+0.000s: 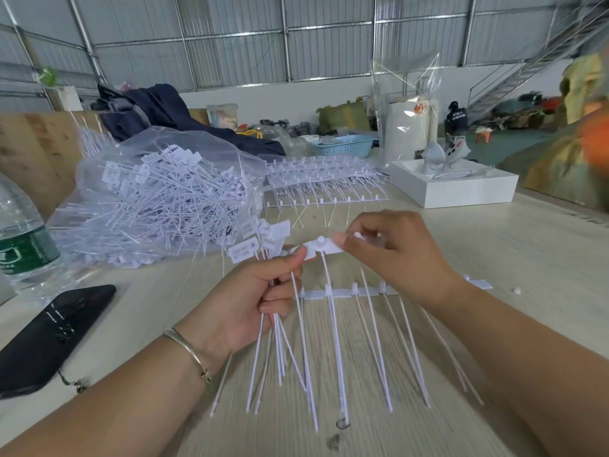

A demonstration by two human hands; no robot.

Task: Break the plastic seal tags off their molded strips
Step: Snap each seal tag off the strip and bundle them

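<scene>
My left hand (pixel 255 298) grips a bundle of loose white seal tags (pixel 263 245), heads up and thin tails hanging down toward me. Its thumb and forefinger also pinch the left end of a white molded strip (pixel 321 247). My right hand (pixel 392 255) pinches the same strip from the right, held just above the table. Several tags still hang from that strip, their tails (pixel 372 341) fanning down, joined lower by a white cross bar (pixel 342 291). A clear bag of separated tags (pixel 158 192) lies at the left. A stack of unbroken strips (pixel 323 176) lies behind my hands.
A black phone (pixel 49 334) lies at the left front and a water bottle (pixel 19 239) at the far left. A white box (pixel 461 189) with a grey object sits at the right rear. A blue basket (pixel 342 145) and dark cloth (pixel 171 117) lie farther back.
</scene>
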